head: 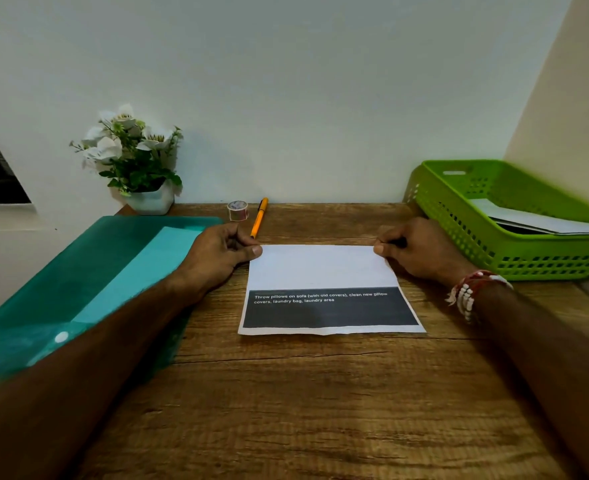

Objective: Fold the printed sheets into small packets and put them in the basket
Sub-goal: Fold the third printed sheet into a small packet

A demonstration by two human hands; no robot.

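Observation:
A printed sheet (324, 271) lies in the middle of the wooden table (286, 393), its far part folded toward me so the white back covers the upper half and a dark printed band with white text shows below. My left hand (222, 252) pinches the sheet's far left corner between thumb and fingers. My right hand (417, 249) pinches the far right corner. The green plastic basket (459, 216) stands at the right by the wall, with white folded paper (542, 220) inside.
A teal plastic folder (113, 268) lies at the left under my left forearm. A white pot of artificial flowers (137, 161), a small roll of tape (237, 210) and an orange pen (259, 217) sit along the back wall.

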